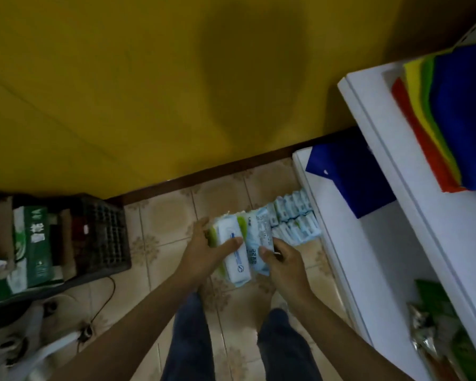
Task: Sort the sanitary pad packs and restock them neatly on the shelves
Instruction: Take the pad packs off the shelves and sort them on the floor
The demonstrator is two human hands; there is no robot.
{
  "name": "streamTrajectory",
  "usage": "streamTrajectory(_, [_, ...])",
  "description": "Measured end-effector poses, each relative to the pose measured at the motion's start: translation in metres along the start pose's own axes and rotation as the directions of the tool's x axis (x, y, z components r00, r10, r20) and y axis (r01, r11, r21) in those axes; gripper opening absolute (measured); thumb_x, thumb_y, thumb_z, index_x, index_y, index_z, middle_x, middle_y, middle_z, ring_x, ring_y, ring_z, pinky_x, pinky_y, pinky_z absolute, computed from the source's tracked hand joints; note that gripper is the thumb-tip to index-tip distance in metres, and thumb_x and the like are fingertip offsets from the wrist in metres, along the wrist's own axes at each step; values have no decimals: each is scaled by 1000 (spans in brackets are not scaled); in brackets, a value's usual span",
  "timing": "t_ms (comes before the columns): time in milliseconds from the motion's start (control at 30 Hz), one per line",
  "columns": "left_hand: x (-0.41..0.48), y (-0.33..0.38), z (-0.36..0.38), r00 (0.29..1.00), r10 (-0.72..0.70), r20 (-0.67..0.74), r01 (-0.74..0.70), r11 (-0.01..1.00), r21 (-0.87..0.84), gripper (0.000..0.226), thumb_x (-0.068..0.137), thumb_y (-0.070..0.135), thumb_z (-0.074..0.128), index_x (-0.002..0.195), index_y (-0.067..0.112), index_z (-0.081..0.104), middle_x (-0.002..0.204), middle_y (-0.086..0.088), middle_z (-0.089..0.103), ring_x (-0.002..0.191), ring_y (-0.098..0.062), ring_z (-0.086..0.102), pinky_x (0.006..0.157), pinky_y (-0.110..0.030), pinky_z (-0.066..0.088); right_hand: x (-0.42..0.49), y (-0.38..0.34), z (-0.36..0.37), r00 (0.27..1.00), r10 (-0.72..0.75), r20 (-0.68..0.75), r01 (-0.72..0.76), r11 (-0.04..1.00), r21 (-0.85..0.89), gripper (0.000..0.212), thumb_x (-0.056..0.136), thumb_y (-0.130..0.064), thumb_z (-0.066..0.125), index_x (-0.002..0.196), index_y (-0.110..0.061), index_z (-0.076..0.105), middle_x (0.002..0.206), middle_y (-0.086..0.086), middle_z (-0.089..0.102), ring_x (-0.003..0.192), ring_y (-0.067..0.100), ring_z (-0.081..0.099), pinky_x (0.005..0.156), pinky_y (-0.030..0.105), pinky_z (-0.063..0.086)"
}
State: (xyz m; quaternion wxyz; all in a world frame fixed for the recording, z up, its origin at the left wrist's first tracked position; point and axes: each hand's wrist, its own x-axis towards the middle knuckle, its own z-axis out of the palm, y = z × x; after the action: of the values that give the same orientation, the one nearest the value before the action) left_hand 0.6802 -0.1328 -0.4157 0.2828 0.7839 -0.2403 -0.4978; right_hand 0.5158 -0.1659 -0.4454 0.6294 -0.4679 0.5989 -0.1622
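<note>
1. Risk: the held packs [235,251] are a loose bundle squeezed between both hands above the tiled floor [162,215]. The wrappers look slick, so a middle pack could slide out if the squeeze eases.
2. Risk: green-edged and blue-printed packs sit in one bundle and could get shelved unsorted.
3. Risk: the floor packs [294,218] are lined up against the base of the white shelf unit [369,243]. A step forward could kick the row.
4. Look: soft plastic-wrapped bricks, white with green edges on the left, pale blue on the right. The print is too blurred to read.
5. The left hand [209,248] grips the bundle's left side, thumb across the white pack. The right hand [283,262] grips the blue pack's lower corner.
6. Location: the bundle is in mid-air, left of the shelf unit, not yet shelved.
</note>
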Motion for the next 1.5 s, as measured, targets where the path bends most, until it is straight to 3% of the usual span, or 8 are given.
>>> streamTrajectory(400, [278, -241, 9, 953, -296, 63, 282, 944, 173, 94, 50, 67, 75, 123, 12, 56, 113, -9, 66, 95, -25, 66, 79, -41, 56, 130, 266, 142, 925, 306, -225, -360, 895, -264, 5, 90, -18, 65, 94, -20, 63, 89, -4, 68, 79, 8, 63, 64, 15, 47])
streamTrajectory(633, [410, -340, 75, 940, -329, 88, 320, 942, 102, 104, 39, 68, 74, 127, 15, 54, 120, -7, 64, 104, -27, 64, 90, -48, 54, 256, 393, 202, 941, 222, -257, -321, 826, -464, 13, 91, -25, 59, 102, -25, 64, 93, 8, 69, 89, 29, 64, 71, 38, 53])
streamTrajectory(800, [448, -367, 121, 866, -452, 213, 428, 891, 151, 58, 93, 38, 56, 144, 22, 33, 141, -6, 45, 122, -25, 50, 84, -34, 47, 308, 423, 206, 953, 74, -295, -227, 818, -528, 44, 87, -3, 54, 130, -13, 54, 124, 15, 55, 113, 33, 49, 90, 43, 45])
streamTrajectory(1000, [448, -364, 126, 842, -468, 268, 433, 883, 181, 39, 97, 25, 46, 136, 22, 45, 132, -5, 52, 119, -23, 52, 73, -29, 49, 294, 424, 200, 983, -175, -61, 81, 702, -707, 44, 66, 1, 74, 109, -6, 65, 100, 15, 65, 84, 35, 62, 65, 42, 55])
streamTrajectory(1133, [442, -353, 112, 880, -396, 261, 325, 904, 277, 49, 98, 23, 48, 145, 22, 35, 142, -5, 44, 126, -25, 47, 100, -39, 45, 279, 421, 189, 949, -179, 259, 313, 448, -838, 56, 59, -15, 81, 114, -17, 69, 124, 13, 63, 110, 35, 62, 87, 49, 55])
streamTrajectory(1233, [431, -340, 106, 904, -307, 297, 161, 889, 428, 50, 97, 21, 48, 146, 15, 35, 148, -8, 39, 130, -26, 44, 102, -33, 40, 273, 412, 186, 873, 23, 486, 476, 171, -863, 60, 87, -28, 61, 144, -18, 42, 158, 14, 21, 146, 33, 17, 118, 55, 12])
streamTrajectory(1367, [400, -329, 94, 912, -169, 373, -74, 829, 555, 56, 97, 20, 51, 148, 15, 29, 154, -6, 33, 137, -25, 37, 105, -32, 37, 278, 402, 169, 942, 140, 304, 302, 36, -953, 56, 103, -23, 30, 153, -10, 9, 161, 13, -8, 147, 29, -14, 111, 51, -20])
streamTrajectory(1500, [348, -294, 75, 879, 120, 461, -467, 413, 782, 80, 93, 27, 56, 153, 14, 6, 161, -8, 11, 148, -25, 11, 118, -45, 18, 263, 357, 141, 967, 30, 254, 253, 34, -967, 61, 102, -29, 36, 154, -10, 9, 160, 17, -3, 148, 30, -6, 111, 50, -19])
